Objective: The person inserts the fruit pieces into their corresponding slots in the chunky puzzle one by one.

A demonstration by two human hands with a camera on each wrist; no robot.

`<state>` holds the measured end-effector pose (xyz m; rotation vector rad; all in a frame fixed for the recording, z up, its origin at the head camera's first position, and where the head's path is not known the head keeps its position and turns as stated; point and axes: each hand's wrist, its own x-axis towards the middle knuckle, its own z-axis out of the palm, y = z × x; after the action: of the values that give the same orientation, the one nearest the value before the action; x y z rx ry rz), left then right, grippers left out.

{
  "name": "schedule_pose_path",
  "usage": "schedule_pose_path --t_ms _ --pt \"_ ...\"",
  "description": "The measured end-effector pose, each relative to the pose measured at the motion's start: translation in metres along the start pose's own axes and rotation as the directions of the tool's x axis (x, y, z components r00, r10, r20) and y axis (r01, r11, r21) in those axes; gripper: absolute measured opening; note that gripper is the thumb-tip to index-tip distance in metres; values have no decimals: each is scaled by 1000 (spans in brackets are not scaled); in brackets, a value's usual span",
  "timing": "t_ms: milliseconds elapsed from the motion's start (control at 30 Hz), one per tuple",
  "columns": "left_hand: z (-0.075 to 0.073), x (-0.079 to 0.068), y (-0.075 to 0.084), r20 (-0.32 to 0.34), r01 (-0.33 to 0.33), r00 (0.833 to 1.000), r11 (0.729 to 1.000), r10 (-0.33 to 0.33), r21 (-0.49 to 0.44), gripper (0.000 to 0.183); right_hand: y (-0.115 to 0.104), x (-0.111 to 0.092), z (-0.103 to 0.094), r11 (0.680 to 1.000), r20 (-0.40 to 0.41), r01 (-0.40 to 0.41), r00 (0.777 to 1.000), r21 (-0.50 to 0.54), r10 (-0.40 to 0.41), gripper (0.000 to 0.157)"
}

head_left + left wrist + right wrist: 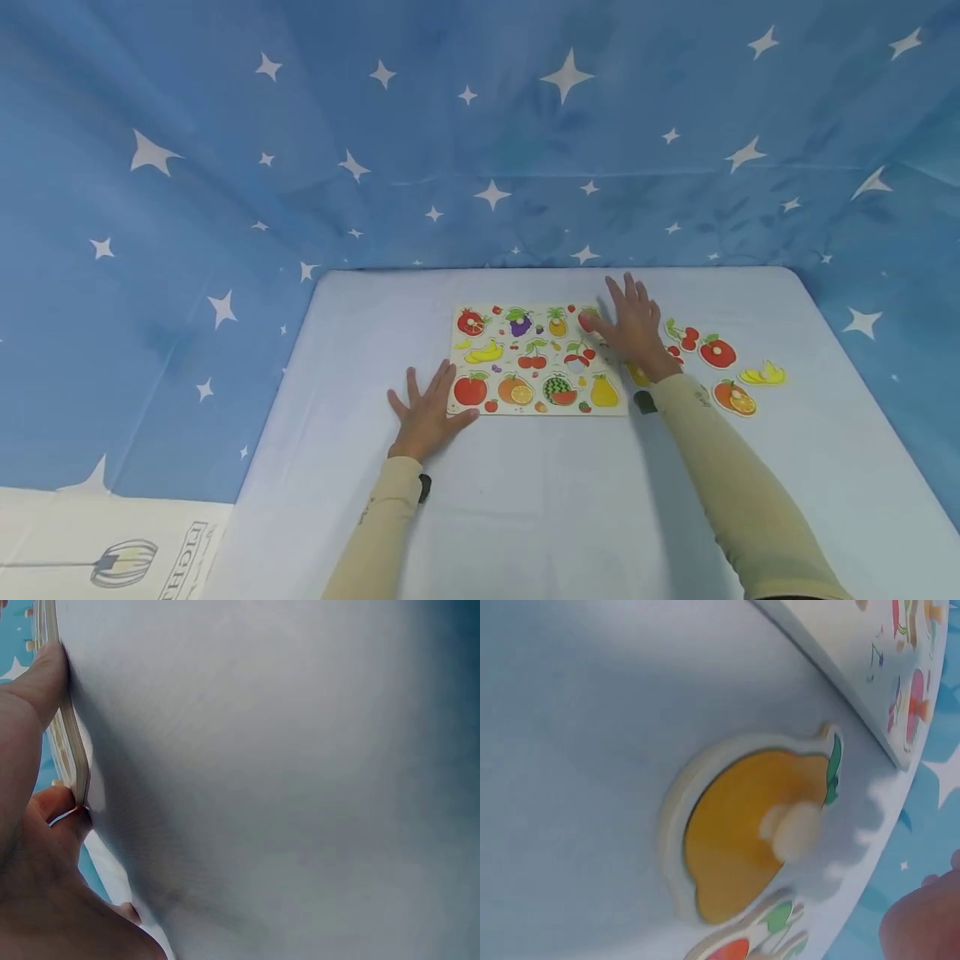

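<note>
A white fruit puzzle board (540, 387) lies on the table, bearing several fruit pictures. My left hand (426, 417) rests at its near left corner with fingers spread; the thumb touches the front edge, and in the left wrist view the board's edge (75, 746) shows beside it. Over the far right corner is my right hand (633, 329), fingers extended, its thumb by the red strawberry (587, 320). Whether it touches the strawberry I cannot tell. Just right of the board lies a yellow-orange fruit piece (739, 832) with a leaf and a pale knob, partly hidden by my arm in the head view.
Right of the board lie loose pieces: cherries (686, 337), a red round fruit (717, 352), bananas (762, 374) and an orange (735, 400). Some others are partly covered by the right forearm. A blue star-patterned cloth (420, 133) hangs behind the white table (525, 500).
</note>
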<state>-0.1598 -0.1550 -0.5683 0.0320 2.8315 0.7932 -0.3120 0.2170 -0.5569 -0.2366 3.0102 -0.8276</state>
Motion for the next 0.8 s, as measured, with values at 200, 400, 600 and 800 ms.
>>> schedule_pose_path --t_ms 200,400,600,800 --pt "1 -2 3 5 0 1000 1000 0 -3 96 8 -9 -12 999 57 -22 998 48 19 98" --pt "3 0 0 8 -5 1000 1000 5 3 97 26 -21 -22 997 78 -51 996 56 47 96" --pt "5 1 -1 9 -13 1000 1000 13 -10 97 50 -38 -40 994 71 -57 996 90 51 96" --pt "5 1 1 21 -12 1000 1000 12 -6 99 73 -57 -59 990 39 -91 995 110 87 98"
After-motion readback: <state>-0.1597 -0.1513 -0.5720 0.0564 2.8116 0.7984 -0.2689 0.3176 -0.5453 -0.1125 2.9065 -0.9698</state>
